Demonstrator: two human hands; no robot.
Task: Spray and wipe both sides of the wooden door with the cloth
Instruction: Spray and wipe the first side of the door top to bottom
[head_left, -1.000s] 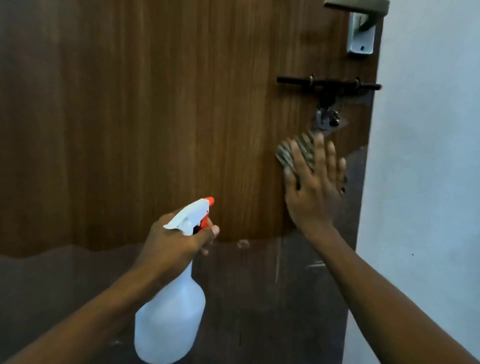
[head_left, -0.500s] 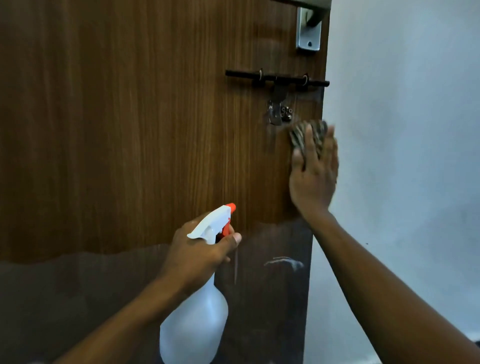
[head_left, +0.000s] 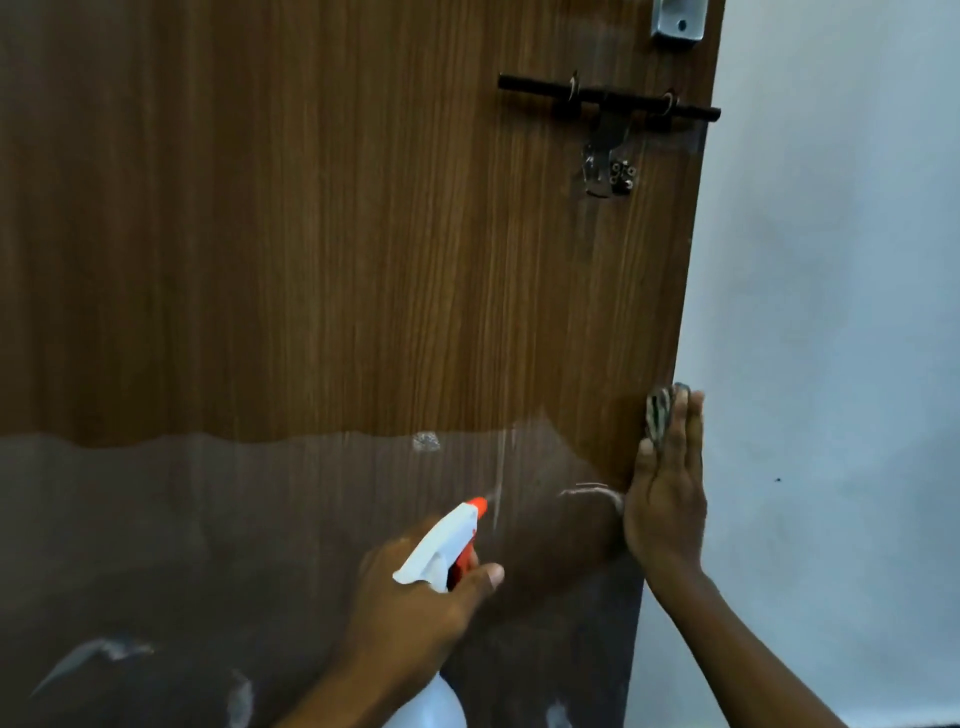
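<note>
Left hand (head_left: 415, 608) grips the spray bottle (head_left: 441, 545) at the neck, fingers curled round the white trigger head, orange nozzle toward the door (head_left: 363, 234). Right hand (head_left: 667, 499), fingers straight and together, presses the striped cloth (head_left: 658, 410) against the door's right edge, well below the bolt (head_left: 608, 104).

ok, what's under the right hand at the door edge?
The striped cloth, pressed against the wooden door by the flat right hand. Only its top shows; the hand covers the rest.

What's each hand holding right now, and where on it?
Left hand grips the spray bottle at its neck. Right hand presses the cloth flat against the door, no grip.
</note>
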